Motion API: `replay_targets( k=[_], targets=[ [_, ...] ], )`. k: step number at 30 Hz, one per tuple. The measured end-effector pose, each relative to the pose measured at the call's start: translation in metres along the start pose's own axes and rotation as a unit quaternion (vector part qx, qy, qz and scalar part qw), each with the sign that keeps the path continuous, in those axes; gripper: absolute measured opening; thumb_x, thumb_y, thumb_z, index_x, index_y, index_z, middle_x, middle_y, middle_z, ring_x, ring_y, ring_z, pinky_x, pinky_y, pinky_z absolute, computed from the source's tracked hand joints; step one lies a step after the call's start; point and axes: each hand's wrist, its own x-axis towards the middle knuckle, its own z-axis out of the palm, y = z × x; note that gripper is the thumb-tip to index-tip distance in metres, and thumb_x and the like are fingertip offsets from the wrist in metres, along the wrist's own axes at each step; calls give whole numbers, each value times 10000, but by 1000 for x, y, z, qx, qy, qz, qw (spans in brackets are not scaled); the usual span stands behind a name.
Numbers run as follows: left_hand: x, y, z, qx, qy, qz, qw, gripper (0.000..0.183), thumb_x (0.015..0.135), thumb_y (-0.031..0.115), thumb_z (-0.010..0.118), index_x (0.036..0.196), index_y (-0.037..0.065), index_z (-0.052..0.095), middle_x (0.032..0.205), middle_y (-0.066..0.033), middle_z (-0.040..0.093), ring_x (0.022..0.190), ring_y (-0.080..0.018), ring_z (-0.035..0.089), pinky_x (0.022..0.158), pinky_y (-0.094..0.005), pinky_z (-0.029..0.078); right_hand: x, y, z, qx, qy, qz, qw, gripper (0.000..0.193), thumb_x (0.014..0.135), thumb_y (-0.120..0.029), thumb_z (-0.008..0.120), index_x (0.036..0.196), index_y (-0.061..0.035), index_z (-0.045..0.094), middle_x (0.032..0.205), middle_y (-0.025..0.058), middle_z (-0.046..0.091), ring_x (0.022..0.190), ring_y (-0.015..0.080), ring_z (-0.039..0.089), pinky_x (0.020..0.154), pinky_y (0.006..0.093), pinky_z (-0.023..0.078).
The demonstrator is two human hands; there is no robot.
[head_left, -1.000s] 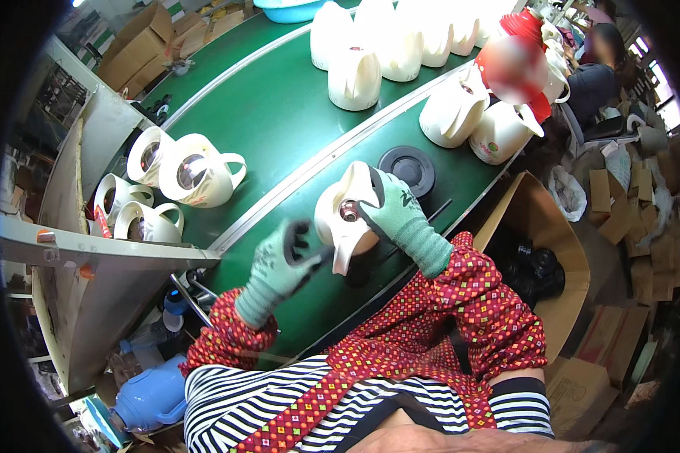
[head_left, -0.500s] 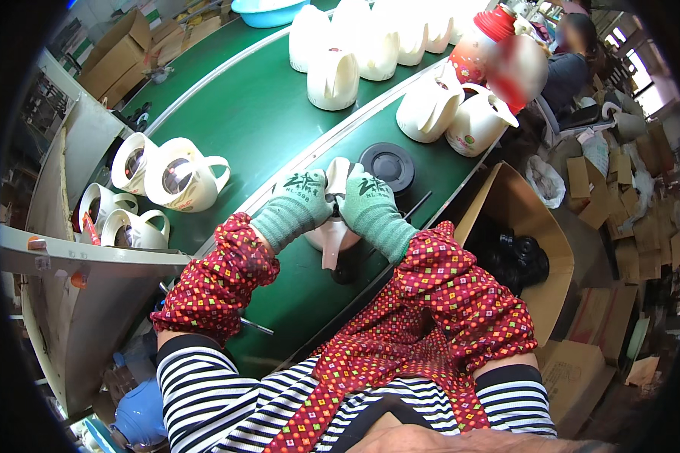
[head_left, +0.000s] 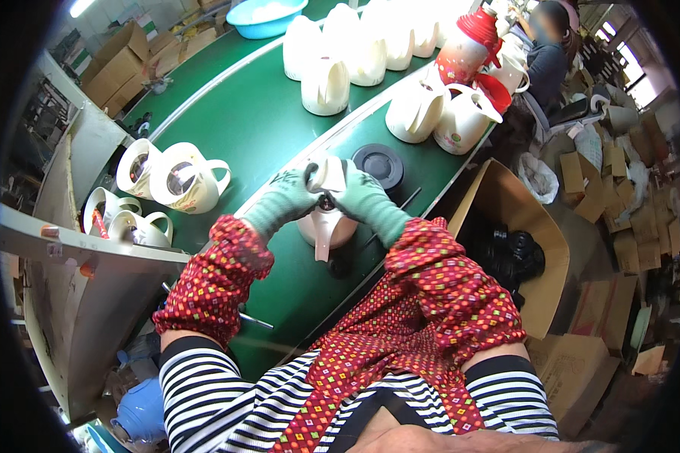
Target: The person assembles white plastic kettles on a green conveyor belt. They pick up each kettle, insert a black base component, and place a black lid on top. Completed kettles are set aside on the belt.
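Observation:
A white jug [head_left: 344,230] stands on the green belt in front of me, its pale handle [head_left: 323,243] toward me. My left hand [head_left: 285,195], in a green glove, closes on the left side of a white lid-like piece [head_left: 328,175] at the jug's top. From the other side, my right hand [head_left: 364,198], gloved alike, grips the same piece. A small dark part [head_left: 326,202] shows below it, between the hands. Most fingertips are hidden behind the piece. Just beyond my right hand lies a round black base or lid [head_left: 378,166].
White jug shells [head_left: 187,181] lie at the left; more jugs [head_left: 326,87] stand on the far belt. A red flowered flask [head_left: 465,49] is at the back right. At my right, an open carton [head_left: 555,264] holds black parts. A metal rod [head_left: 257,322] juts near my left sleeve. A person [head_left: 548,60] sits beyond.
The white piece at the jug's top now stands tilted up between my hands, and a dark part shows under it. My hands have turned and drawn slightly apart.

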Motion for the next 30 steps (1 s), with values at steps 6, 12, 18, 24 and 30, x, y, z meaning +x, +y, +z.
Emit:
replay_targets(
  k=[6, 12, 18, 24, 30],
  targets=[
    [-92, -29, 41, -234, 84, -75, 966, 647, 811, 516, 873, 1145, 1, 668, 1133, -203, 668, 1024, -336, 676, 858, -442, 546, -43, 62, -17, 265, 176, 5, 948, 383, 995, -250, 675, 1294, -12, 645, 1156, 170, 728, 1003, 220, 693, 913, 357, 545],
    [-110, 7, 70, -171, 12, -68, 983, 617, 836, 550, 831, 1096, 2, 716, 1135, -209, 600, 1018, -374, 642, 877, -466, 540, -86, 58, 9, 243, 190, -51, 950, 304, 961, -92, 643, 1246, 8, 673, 1178, 196, 723, 1099, 332, 702, 977, 395, 536],
    [-117, 17, 84, -202, 38, -51, 977, 367, 896, 336, 817, 1113, 43, 770, 1228, -233, 581, 1022, -392, 663, 838, -463, 547, -103, 46, 9, 160, 179, -114, 964, 424, 942, -126, 660, 1342, 9, 623, 1266, 220, 682, 1178, 404, 655, 1033, 454, 508],
    [-125, 19, 88, -242, 56, -52, 967, 333, 871, 271, 841, 1109, 47, 775, 1412, -265, 544, 1078, -377, 673, 860, -463, 554, -115, 35, 3, 117, 184, -171, 961, 577, 933, -137, 694, 1469, 6, 535, 1425, 215, 591, 1328, 413, 549, 1137, 476, 431],
    [-143, 21, 114, -218, 119, -14, 969, 393, 821, 193, 877, 1175, 69, 763, 1613, -331, 373, 1255, -413, 635, 957, -446, 547, -122, 33, -6, 102, 150, -199, 963, 608, 915, -78, 689, 1488, 17, 513, 1446, 224, 571, 1327, 420, 550, 1140, 480, 431]
  ],
)
